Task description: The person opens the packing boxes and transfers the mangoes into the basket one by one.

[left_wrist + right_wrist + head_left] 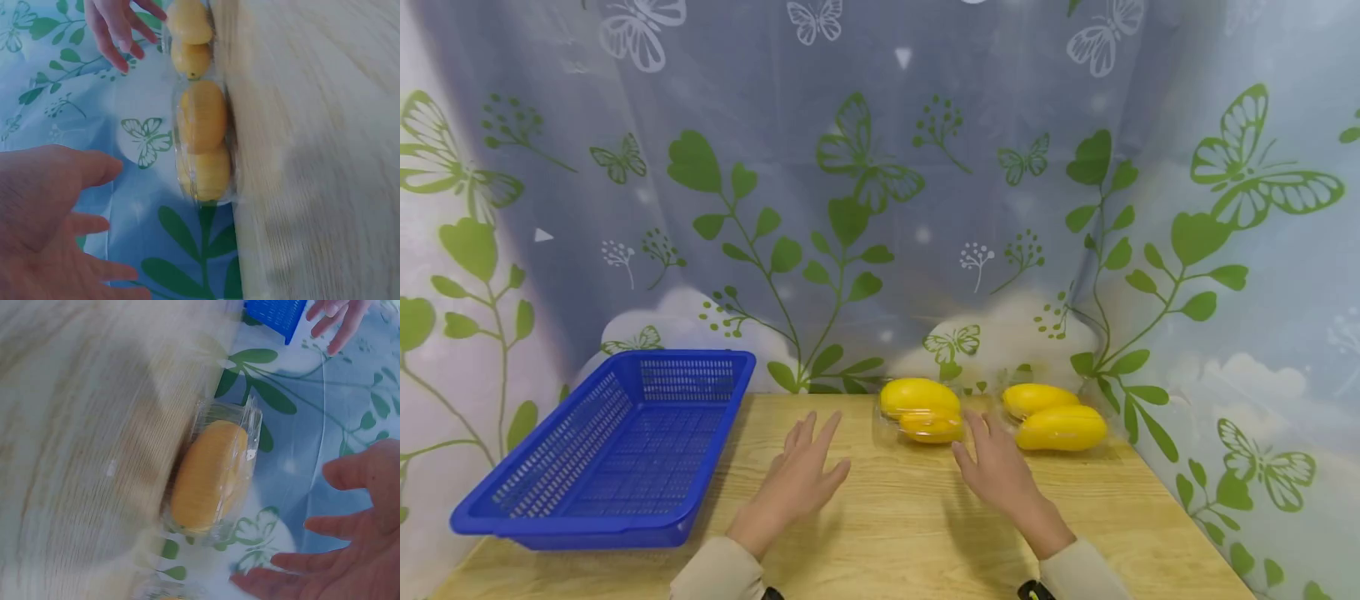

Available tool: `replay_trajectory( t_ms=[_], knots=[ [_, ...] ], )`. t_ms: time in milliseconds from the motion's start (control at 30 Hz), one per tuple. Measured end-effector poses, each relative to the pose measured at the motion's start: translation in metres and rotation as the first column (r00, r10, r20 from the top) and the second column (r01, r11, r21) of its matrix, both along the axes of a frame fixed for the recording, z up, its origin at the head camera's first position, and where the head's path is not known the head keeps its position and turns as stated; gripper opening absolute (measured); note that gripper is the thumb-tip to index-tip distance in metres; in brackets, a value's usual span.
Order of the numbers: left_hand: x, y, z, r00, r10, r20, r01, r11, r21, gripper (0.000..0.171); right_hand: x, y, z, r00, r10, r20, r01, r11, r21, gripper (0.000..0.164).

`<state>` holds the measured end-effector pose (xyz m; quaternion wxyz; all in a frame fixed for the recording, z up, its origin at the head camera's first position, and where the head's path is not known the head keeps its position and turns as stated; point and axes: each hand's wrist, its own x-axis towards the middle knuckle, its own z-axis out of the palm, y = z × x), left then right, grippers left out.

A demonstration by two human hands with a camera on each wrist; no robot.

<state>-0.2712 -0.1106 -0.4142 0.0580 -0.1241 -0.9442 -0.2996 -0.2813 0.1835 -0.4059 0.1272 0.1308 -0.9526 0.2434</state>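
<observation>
Two clear plastic boxes stand at the back of the table, each with two yellow mangoes in it. The nearer-to-middle box (880, 417) has its mangoes (920, 398) stacked close together; the other pair of mangoes (1063, 427) is further right. My right hand (1003, 477) hovers with spread fingers in front of the gap between the boxes. To the left, my left hand (796, 482) is held over the table, fingers extended and holding nothing. In the right wrist view, a mango (209, 478) shows through its box, apart from the fingers.
A blue plastic basket (700, 492) with perforated walls stands on the left of the wooden table (887, 525), with nothing in it. Behind the table hangs a curtain (880, 250) printed with leaves and butterflies, which also runs along both sides.
</observation>
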Motion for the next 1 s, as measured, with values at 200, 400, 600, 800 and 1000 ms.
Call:
replay_trajectory(
  t_ms=[200, 400, 600, 800, 1000],
  knots=[
    [-0.020, 0.008, 0.004, 0.998, -0.034, -0.057, 0.040, 0.994, 0.102, 0.064, -0.022, 0.004, 0.006, 1.000, 0.014, 0.028, -0.010, 0.992, -0.124, 0.051],
    [-0.040, 0.016, 0.008, 0.998, -0.038, -0.049, 0.045, 0.987, 0.154, 0.058, -0.045, 0.006, 0.007, 0.995, -0.010, 0.099, 0.025, 0.988, -0.155, 0.049],
    [-0.061, 0.025, 0.013, 0.999, -0.048, -0.022, 0.051, 0.985, 0.166, 0.055, -0.066, 0.011, 0.006, 0.975, -0.014, 0.220, 0.068, 0.968, -0.240, 0.050],
    [-0.086, 0.036, 0.011, 0.995, -0.070, 0.072, 0.046, 0.956, 0.290, 0.054, -0.080, 0.013, 0.006, 0.945, -0.006, 0.328, 0.125, 0.930, -0.346, 0.055],
    [-0.102, 0.045, 0.002, 0.975, -0.096, 0.201, 0.006, 0.913, 0.409, 0.054, -0.091, 0.010, -0.001, 0.923, -0.007, 0.384, 0.178, 0.893, -0.413, 0.058]
  ],
)
